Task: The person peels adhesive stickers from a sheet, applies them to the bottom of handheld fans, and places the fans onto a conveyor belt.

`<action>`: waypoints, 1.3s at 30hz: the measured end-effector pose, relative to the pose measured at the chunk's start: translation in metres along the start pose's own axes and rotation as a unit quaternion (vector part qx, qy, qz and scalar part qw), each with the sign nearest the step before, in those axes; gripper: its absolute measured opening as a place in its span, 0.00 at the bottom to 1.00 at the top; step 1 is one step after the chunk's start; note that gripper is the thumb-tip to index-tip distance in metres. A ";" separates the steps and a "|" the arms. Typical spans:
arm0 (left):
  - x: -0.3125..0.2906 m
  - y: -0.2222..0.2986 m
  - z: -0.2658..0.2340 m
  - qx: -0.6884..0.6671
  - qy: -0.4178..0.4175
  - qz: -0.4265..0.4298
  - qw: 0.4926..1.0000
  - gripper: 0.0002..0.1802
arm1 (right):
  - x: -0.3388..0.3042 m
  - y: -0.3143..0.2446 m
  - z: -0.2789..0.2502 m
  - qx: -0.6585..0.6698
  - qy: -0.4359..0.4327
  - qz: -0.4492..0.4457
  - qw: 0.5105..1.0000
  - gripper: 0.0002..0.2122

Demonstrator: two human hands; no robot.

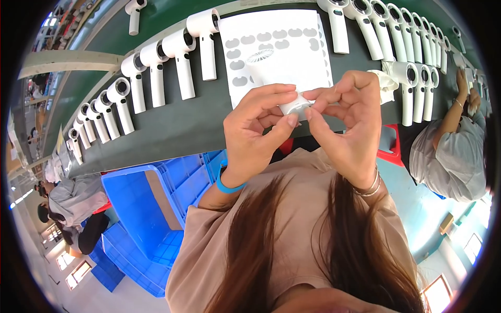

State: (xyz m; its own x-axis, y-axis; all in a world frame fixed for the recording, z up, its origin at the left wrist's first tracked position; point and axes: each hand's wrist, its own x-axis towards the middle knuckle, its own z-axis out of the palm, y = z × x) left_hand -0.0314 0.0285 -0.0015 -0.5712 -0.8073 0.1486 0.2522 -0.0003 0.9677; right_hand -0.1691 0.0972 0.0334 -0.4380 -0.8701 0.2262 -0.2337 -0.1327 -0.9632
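Observation:
My left hand (255, 133) is closed around the handle (293, 104) of a white handheld fan, whose end is turned toward me. The fan's head (260, 61), with a slatted grille, points away over the table. At the handle's end sits a small grey sticker (301, 110). My right hand (349, 125) pinches at its edge with thumb and forefinger, and my left thumb touches its other side. Beneath the fan lies a white sheet (269, 22) with rows of grey, rounded stickers along its top and left side.
White handheld fans (183, 68) stand in a row on the dark green table (156, 130) to the left; more fans (365, 31) line the right. A crumpled white bag (387, 86) lies at right. Blue crates (141, 208) stand lower left. A co-worker (451, 151) sits at right.

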 end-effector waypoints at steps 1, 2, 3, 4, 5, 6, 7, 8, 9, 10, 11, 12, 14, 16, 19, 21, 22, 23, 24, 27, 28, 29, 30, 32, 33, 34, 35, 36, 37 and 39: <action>0.000 0.001 0.000 -0.001 -0.002 0.003 1.000 0.18 | 0.000 0.000 0.000 -0.003 0.007 -0.002 1.000 0.20; 0.000 0.001 0.000 0.000 -0.002 0.004 1.000 0.18 | 0.000 0.000 0.000 -0.003 0.007 -0.002 1.000 0.20; 0.000 0.002 -0.001 0.003 -0.006 0.006 1.000 0.18 | -0.001 0.001 0.000 -0.003 0.008 -0.007 1.000 0.20; 0.000 0.002 -0.001 0.007 -0.010 0.009 1.000 0.18 | -0.001 0.001 0.000 -0.003 0.010 -0.013 1.000 0.20; 0.000 0.001 0.000 0.007 -0.010 0.009 1.000 0.18 | -0.001 0.001 0.000 -0.003 0.009 -0.013 1.000 0.20; 0.000 0.001 0.000 0.003 -0.007 0.007 1.000 0.19 | -0.002 0.002 -0.001 -0.012 0.010 -0.016 1.000 0.20; 0.000 0.001 0.001 0.000 -0.005 0.006 1.000 0.19 | -0.002 0.001 -0.001 -0.021 0.011 -0.019 1.000 0.20; 0.000 0.001 0.001 0.000 -0.006 0.006 1.000 0.19 | -0.002 0.001 -0.001 -0.021 0.011 -0.019 1.000 0.20; 0.000 0.000 0.000 -0.002 -0.008 0.006 1.000 0.19 | -0.001 -0.001 -0.001 -0.029 0.010 -0.008 0.999 0.20; 0.000 0.000 0.000 -0.003 -0.010 0.007 1.000 0.19 | -0.001 -0.002 -0.001 -0.037 0.009 0.002 0.999 0.21; 0.000 -0.001 0.000 -0.004 -0.010 0.008 1.000 0.19 | 0.000 -0.004 -0.003 -0.038 0.009 0.002 0.999 0.21; 0.000 -0.001 0.000 -0.002 -0.011 0.005 1.000 0.19 | 0.001 -0.005 -0.005 -0.096 -0.005 -0.016 0.995 0.21; 0.001 -0.001 -0.002 0.001 -0.008 0.005 1.000 0.18 | 0.004 -0.007 -0.007 -0.152 -0.022 -0.037 0.987 0.21; 0.002 0.000 -0.005 -0.005 -0.002 0.002 1.000 0.17 | 0.008 -0.007 -0.007 -0.230 -0.019 -0.085 0.969 0.20; 0.003 0.006 -0.019 0.002 0.009 0.007 1.000 0.17 | 0.021 0.008 -0.017 -0.296 0.057 -0.087 0.949 0.14; 0.006 0.010 -0.023 0.005 0.007 0.006 1.000 0.16 | 0.027 0.014 -0.018 -0.246 -0.011 -0.065 0.967 0.14; 0.007 0.010 -0.023 -0.009 0.007 -0.004 1.000 0.17 | 0.029 0.019 -0.012 -0.195 -0.088 -0.060 0.975 0.18; 0.008 0.010 -0.024 -0.022 0.007 -0.014 1.000 0.17 | 0.027 0.015 -0.003 -0.155 -0.159 0.001 0.975 0.20; 0.009 0.012 -0.025 -0.021 0.008 -0.010 1.000 0.17 | 0.027 0.019 0.006 -0.123 -0.225 0.018 0.966 0.21; 0.010 0.014 -0.024 -0.026 0.000 -0.014 1.000 0.14 | 0.022 0.037 0.030 -0.176 -0.207 -0.028 0.962 0.24; 0.010 0.016 -0.024 -0.025 0.005 -0.010 1.000 0.14 | 0.020 0.039 0.034 -0.235 -0.192 -0.057 0.951 0.24; 0.012 0.019 -0.024 0.010 0.014 0.001 1.000 0.12 | 0.019 0.040 0.038 -0.263 -0.176 -0.105 0.943 0.23; 0.012 0.021 -0.024 0.045 0.023 0.012 0.999 0.11 | 0.018 0.039 0.039 -0.263 -0.179 -0.110 0.942 0.23; 0.012 0.023 -0.026 0.049 0.031 0.003 0.998 0.10 | 0.019 0.037 0.043 -0.277 -0.184 -0.116 0.936 0.22; 0.013 0.023 -0.027 0.052 0.035 -0.011 0.998 0.09 | 0.019 0.036 0.043 -0.278 -0.186 -0.120 0.935 0.22; 0.013 0.021 -0.027 0.050 0.036 -0.008 0.998 0.09 | 0.020 0.035 0.043 -0.238 -0.199 -0.080 0.947 0.21; 0.013 0.019 -0.026 0.009 0.049 -0.015 0.999 0.08 | 0.021 0.034 0.042 -0.199 -0.212 -0.040 0.956 0.21; 0.014 0.017 -0.026 -0.033 0.061 -0.021 0.997 0.08 | 0.023 0.033 0.042 -0.201 -0.212 -0.041 0.955 0.21; 0.015 0.016 -0.028 -0.034 0.061 -0.020 0.997 0.08 | 0.025 0.030 0.042 -0.196 -0.210 -0.031 0.957 0.20; 0.019 0.015 -0.034 -0.100 0.034 -0.044 0.993 0.09 | 0.029 0.027 0.043 -0.193 -0.208 -0.021 0.959 0.20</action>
State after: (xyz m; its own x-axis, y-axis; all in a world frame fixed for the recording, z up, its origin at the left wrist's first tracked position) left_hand -0.0122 -0.0067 0.0093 -0.5455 -0.8370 0.0435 0.3576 -0.1855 0.9153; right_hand -0.1510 0.0478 0.0077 -0.0565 -0.9924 0.1094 -0.5823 -0.0562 -0.8110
